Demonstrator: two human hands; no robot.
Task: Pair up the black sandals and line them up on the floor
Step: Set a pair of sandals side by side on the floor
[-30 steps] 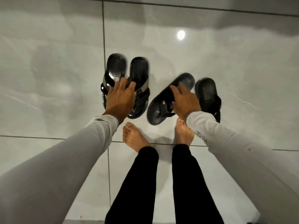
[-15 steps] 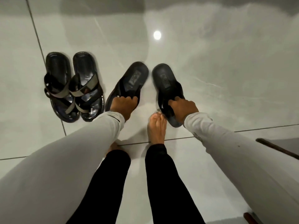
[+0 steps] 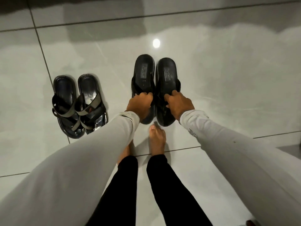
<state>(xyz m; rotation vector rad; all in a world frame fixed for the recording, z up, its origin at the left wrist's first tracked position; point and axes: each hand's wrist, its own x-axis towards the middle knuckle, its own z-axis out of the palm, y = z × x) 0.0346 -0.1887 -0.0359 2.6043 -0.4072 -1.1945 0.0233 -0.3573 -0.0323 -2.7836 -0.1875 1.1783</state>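
Two plain black sandals lie side by side on the glossy tiled floor, heels pointing away from me. My left hand [image 3: 139, 104] grips the strap of the left black sandal [image 3: 143, 74]. My right hand [image 3: 178, 104] grips the strap of the right black sandal [image 3: 166, 75]. The two soles run parallel and almost touch. To the left stands a second pair with grey straps [image 3: 79, 103], both sandals close together and untouched by either hand.
My bare feet [image 3: 157, 141] stand just below the held pair, in black trousers. Tile joints cross the floor [image 3: 228, 79]. A ceiling lamp's reflection [image 3: 156, 43] shines beyond the sandals. A dark object's edge [image 3: 251, 223] shows at the bottom right.
The left black sandal has swung from its slant until it lies parallel to the right one. My left hand left the grey-strapped pair earlier and now holds that sandal. The view shifted.
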